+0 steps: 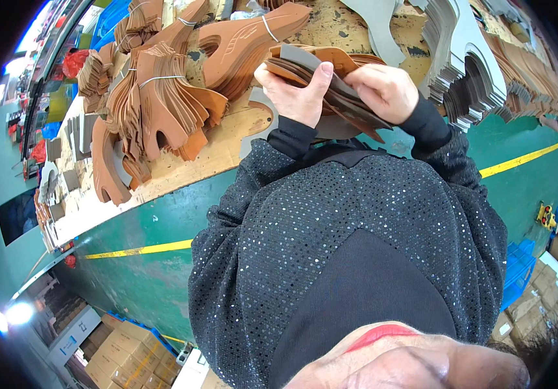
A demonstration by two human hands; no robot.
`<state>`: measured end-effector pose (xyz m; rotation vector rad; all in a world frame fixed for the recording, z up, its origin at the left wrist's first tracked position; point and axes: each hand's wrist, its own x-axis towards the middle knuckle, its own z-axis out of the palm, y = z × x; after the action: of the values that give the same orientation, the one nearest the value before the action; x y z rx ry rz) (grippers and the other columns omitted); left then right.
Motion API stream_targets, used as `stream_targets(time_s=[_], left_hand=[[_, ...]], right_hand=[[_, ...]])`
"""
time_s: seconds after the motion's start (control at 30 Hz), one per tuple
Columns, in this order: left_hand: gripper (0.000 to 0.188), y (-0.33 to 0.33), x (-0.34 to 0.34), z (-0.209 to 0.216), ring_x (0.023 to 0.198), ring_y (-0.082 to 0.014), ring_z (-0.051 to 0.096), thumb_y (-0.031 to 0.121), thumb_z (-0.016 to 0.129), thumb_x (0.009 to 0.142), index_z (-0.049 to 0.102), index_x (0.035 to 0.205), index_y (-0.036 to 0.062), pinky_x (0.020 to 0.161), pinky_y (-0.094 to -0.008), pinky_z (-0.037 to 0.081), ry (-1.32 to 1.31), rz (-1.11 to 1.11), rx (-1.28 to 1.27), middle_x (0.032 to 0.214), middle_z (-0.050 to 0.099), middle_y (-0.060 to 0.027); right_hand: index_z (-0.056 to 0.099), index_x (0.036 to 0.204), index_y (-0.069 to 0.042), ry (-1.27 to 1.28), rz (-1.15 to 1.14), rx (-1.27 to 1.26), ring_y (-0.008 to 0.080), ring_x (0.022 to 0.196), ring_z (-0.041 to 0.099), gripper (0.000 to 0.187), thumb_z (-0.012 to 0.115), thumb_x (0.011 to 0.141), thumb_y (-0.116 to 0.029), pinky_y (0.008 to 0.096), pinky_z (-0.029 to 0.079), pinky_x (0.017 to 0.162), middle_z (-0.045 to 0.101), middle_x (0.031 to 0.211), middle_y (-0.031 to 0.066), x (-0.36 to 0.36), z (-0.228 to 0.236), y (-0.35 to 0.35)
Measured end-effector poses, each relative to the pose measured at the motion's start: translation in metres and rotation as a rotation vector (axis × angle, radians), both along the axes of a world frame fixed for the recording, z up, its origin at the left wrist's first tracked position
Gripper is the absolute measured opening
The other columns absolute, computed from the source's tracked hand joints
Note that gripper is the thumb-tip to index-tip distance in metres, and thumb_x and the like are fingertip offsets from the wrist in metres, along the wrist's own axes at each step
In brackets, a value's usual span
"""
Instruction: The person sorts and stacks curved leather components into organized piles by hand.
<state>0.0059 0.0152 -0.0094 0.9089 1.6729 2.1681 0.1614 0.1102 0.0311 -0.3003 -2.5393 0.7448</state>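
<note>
Here I am, top centre of the frame, with the loose stack of brown and grey pieces (340, 85) fanned between my hands. My left hand (296, 93) is closed round its left end, thumb pressed on top; my right hand (384, 92) has its fingers curled at the right edge, and whether they pinch one sheet or several, I can't tell. I see no band on this lot, unlike the tied brown bundle (253, 40) just to the upper left, so if my thumb eases, sheets could slide apart. Lower tips hang near the table (211, 155) edge; a slip there might drop some onto the green floor (156, 227). Tugging hard could bend a thin corner, too.
</note>
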Motion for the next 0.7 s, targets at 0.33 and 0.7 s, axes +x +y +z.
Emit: stream_targets(time_s=[0.33,0.7], left_hand=[[0.067,0.0,-0.002,-0.018,0.095,-0.016,0.047,0.023,0.08,0.072,0.031,0.112,0.0012,0.086,-0.0322,0.042,0.204,0.071,-0.13,0.107,0.044,-0.0105],[0.069,0.009,0.001,-0.016,0.09,-0.0228,0.052,0.026,0.081,0.065,0.035,0.108,-0.001,0.08,-0.0375,0.046,0.106,0.065,0.006,0.098,0.049,-0.0146]], right_hand=[[0.052,0.12,-0.009,0.018,0.027,-0.113,0.0325,0.09,0.062,0.052,0.07,0.072,-0.012,0.0359,0.052,0.078,0.063,0.096,0.0135,-0.064,-0.008,0.018],[0.054,0.109,-0.002,0.22,-0.142,-0.406,0.0274,0.089,0.063,0.029,0.062,0.086,-0.018,0.0331,0.049,0.076,0.063,0.096,0.0176,-0.069,-0.013,0.019]])
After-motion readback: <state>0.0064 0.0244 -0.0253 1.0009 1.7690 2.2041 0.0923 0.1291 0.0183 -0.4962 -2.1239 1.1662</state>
